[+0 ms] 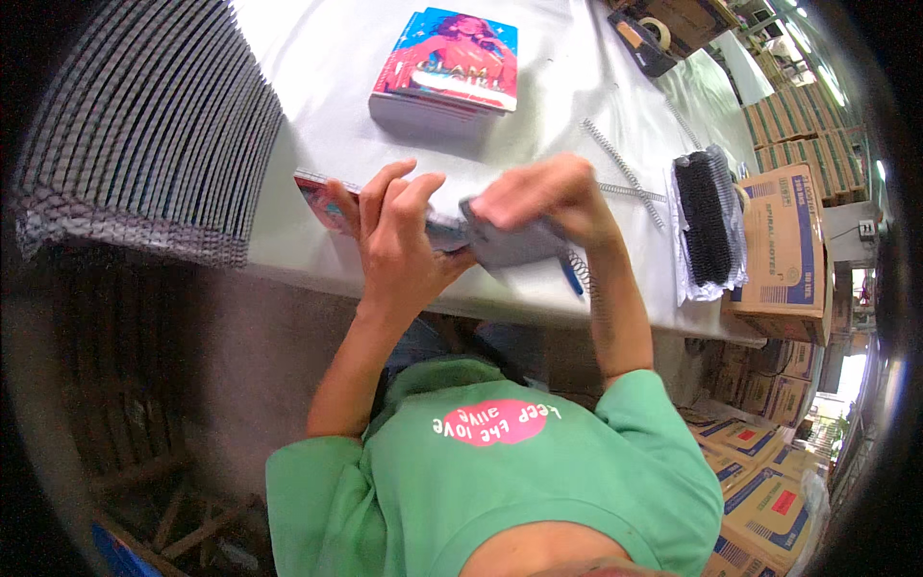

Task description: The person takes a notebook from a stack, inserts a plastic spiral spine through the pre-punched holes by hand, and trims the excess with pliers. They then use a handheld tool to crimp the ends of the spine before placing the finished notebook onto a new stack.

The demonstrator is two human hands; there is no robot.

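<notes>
My left hand (399, 236) presses down on a notebook (322, 197) with a colourful cover at the near edge of the white table (317, 87). My right hand (543, 197) grips a grey tool (510, 245) against the notebook's right end. A wire spiral (582, 274) and a blue handle (571, 277) stick out below the tool, under my right wrist. The notebook's middle is hidden by my hands.
A stack of notebooks (447, 67) with pink and blue covers lies further back. Loose wire spirals (623, 171) and a bundle of black spirals (710, 226) lie to the right. Stacked dark covers (144, 135) fill the left. Cardboard boxes (784, 250) stand at right.
</notes>
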